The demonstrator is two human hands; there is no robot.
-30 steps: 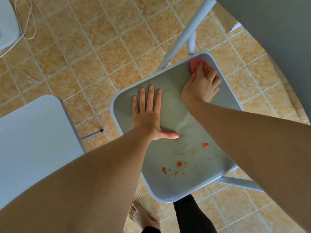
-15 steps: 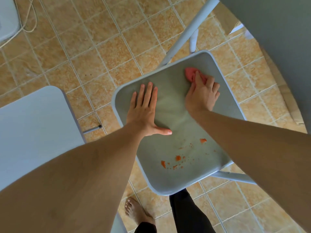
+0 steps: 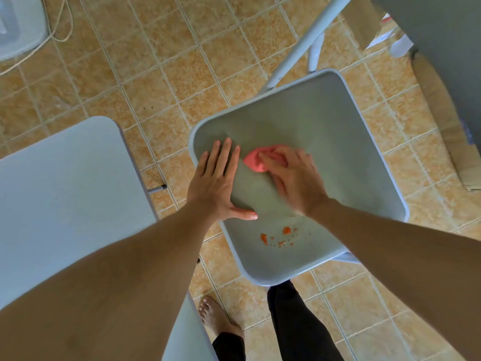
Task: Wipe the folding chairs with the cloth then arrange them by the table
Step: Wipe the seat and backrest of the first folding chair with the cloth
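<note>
cloth (image 3: pixel 256 159): one, pink, balled up mid-seat on the chair (image 3: pixel 338 142)
right hand (image 3: pixel 296 182): fingers curled onto cloth, bit blurry
left hand (image 3: pixel 214 182): flat beside it, fingers straight, together
chairs: two, second chair (image 3: pixel 65 194) at left
crumbs (image 3: pixel 286 230): few, orange

The left hand (image 3: pixel 216 183) lies flat on the grey chair seat (image 3: pixel 338 142), fingers straight. Just beside it the right hand (image 3: pixel 296 183), blurred, holds a bunched pink cloth (image 3: pixel 256 160) against the seat. Orange crumbs (image 3: pixel 279 237) sit nearer the person. A second chair (image 3: pixel 65 183) stands left on the tiled floor (image 3: pixel 182 61).
</note>
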